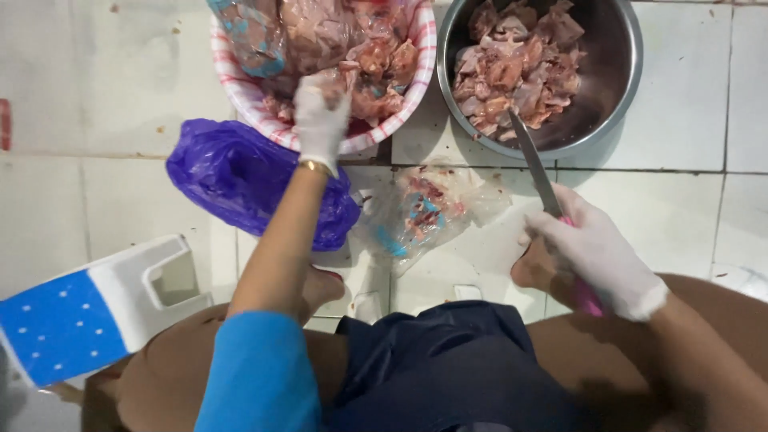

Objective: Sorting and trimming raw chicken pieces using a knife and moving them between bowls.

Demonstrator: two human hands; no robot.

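White gloves on both my hands here. My left hand [322,116] is up top centre-left, fingers curled onto raw meat pieces [376,60] in the red-and-white striped basin [240,80]. My right hand [596,260], lower right, is closed tight around the pink handle of a knife [534,164], blade tip reaching into the steel bowl [620,72] of cut meat [516,68]. Purple bag [240,180] and clear plastic bag [428,212] lie on the tiled floor [96,184] between.

- Bare tile floor [104,80] at my far left: open passage.
- Purple bag [240,180], clear bag [428,208] and blue-and-white stool [88,312] block the near floor.
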